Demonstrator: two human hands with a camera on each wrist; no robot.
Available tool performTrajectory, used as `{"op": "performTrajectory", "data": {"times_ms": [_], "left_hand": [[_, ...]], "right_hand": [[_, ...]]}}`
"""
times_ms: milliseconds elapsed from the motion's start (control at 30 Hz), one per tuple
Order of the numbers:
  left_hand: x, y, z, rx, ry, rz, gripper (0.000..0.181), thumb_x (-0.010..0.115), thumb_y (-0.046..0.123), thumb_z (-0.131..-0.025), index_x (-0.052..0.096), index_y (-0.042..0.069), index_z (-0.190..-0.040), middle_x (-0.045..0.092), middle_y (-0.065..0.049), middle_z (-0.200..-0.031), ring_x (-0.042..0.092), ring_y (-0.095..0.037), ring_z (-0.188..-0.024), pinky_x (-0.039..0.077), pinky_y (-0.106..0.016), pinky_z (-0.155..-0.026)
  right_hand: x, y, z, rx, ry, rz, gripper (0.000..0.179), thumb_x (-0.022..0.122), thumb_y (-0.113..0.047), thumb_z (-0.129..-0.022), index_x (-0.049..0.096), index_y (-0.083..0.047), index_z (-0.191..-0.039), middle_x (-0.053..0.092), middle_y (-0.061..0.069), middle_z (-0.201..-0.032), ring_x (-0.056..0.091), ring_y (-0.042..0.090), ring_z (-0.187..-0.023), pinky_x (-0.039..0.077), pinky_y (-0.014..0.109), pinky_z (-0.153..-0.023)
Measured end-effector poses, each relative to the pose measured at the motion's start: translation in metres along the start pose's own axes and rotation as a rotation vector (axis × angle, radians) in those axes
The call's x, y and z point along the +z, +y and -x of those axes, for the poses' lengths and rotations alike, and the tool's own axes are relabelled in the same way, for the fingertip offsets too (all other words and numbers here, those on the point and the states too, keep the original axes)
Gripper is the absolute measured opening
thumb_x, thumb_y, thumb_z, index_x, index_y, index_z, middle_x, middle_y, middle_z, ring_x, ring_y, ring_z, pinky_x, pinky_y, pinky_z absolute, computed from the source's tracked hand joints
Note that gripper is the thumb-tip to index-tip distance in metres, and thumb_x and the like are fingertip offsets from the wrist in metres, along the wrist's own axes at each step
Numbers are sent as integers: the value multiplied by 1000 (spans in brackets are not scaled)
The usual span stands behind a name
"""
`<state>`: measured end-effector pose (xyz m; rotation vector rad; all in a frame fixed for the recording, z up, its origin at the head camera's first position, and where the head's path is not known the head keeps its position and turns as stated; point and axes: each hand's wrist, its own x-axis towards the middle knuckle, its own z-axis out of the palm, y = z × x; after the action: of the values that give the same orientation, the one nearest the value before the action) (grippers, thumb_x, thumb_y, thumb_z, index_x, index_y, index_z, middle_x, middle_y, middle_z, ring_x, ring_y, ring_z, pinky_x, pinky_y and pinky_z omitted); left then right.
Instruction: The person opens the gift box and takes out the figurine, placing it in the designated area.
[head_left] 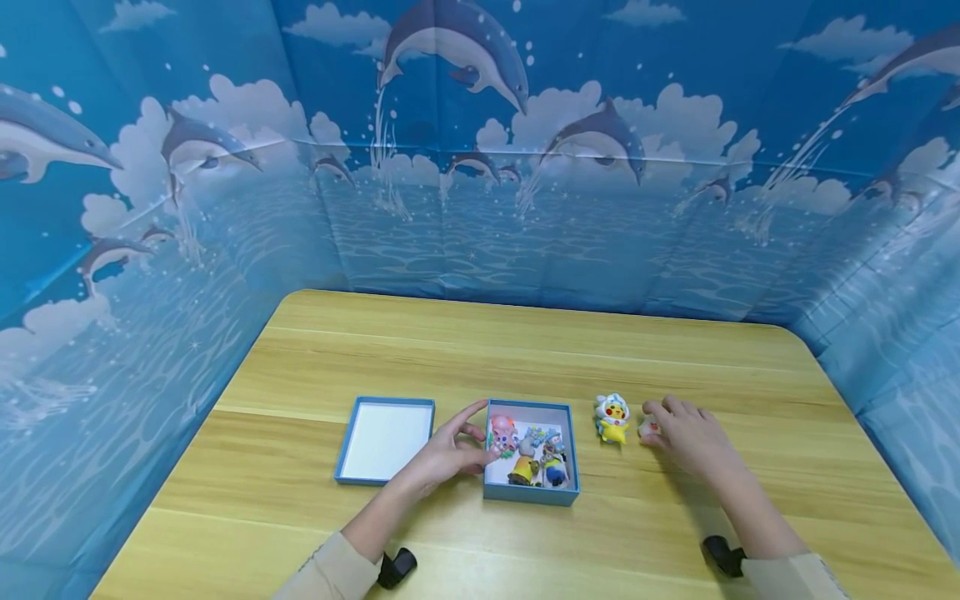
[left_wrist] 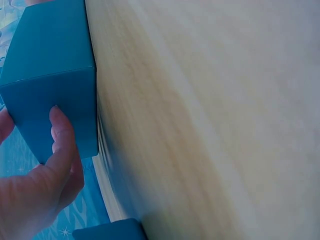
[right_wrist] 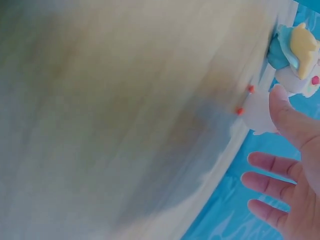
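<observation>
In the head view, my left hand point(head_left: 442, 457) grips the left wall of an open blue box point(head_left: 531, 494). Its thumb lies over the rim, and in the left wrist view fingers point(left_wrist: 62, 135) touch the outer wall. Several small figurines are inside the box, among them a pink one point(head_left: 503, 433) and one in yellow point(head_left: 522, 472). To the right, my right hand point(head_left: 690, 437) pinches a small whitish figurine point(head_left: 649, 427) with red spots, at the table surface. Its thumb lies against the figurine point(right_wrist: 257, 112) in the right wrist view; the index finger is hidden there.
A yellow figurine with a white hood point(head_left: 612, 418) stands between the box and my right hand. Left of the box lies a blue-edged tray-like lid point(head_left: 390, 440) with a white inside. Dolphin-printed cloth point(head_left: 480, 225) hangs around the wooden table point(head_left: 525, 350).
</observation>
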<state>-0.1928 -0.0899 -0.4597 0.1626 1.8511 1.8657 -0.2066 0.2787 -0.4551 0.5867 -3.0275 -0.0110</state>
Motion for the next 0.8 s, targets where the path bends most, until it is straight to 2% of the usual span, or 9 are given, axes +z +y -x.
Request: {"op": "performTrajectory", "data": {"times_ms": [133,267,400,533,633,800], "left_hand": [[0,-1,0,-1,-2,2,82,68,-1,-76,27,19,-144,44,-17,-110,59,-16,-75,56,-38,-76],[0,0,0,-5,-5,3,82,68,0,-76,27,19,-144,44,-17,-111,59,-16,-76,56,-38,-76],[0,0,1,-2,-5,8,82,68,0,-76,27,19,-144,44,-17,-110,59,-16,-75,56,-37,-76],[0,1,1,3,-4,7,82,67,-2,-76,27,18,-144,44,-17,-109,58,-16,-74,56,-37,-76],[0,1,2,3,-5,6,82,67,-2,-76,27,18,-144,44,-17,-109,58,-15,-74,56,-37,-76],[0,1,1,1,-12,14,81,68,0,-77,27,18,-144,43,-18,-110,59,-16,-75,56,-37,-76]], "right_hand": [[-7,0,-2,8,9,-14,42,65,-30,-83,52,-7,-116,53,16,-102,54,40,-92,43,61,-77],[-21,-6,-6,-11,75,-1,43,68,-27,-81,51,-8,-116,53,15,-100,55,38,-87,45,58,-73],[-38,-22,-13,-35,155,1,41,68,-24,-81,50,-10,-115,53,13,-98,55,33,-84,47,52,-70],[-50,-43,-21,-44,182,-8,42,66,-25,-84,48,-9,-119,53,13,-101,55,33,-90,47,52,-75],[-51,-56,-27,-55,192,-21,44,64,-26,-85,47,-8,-122,53,13,-104,54,34,-94,47,53,-79],[-44,-77,-36,-104,233,-32,48,66,-26,-84,46,-6,-123,54,13,-106,55,32,-95,50,49,-77]]}}
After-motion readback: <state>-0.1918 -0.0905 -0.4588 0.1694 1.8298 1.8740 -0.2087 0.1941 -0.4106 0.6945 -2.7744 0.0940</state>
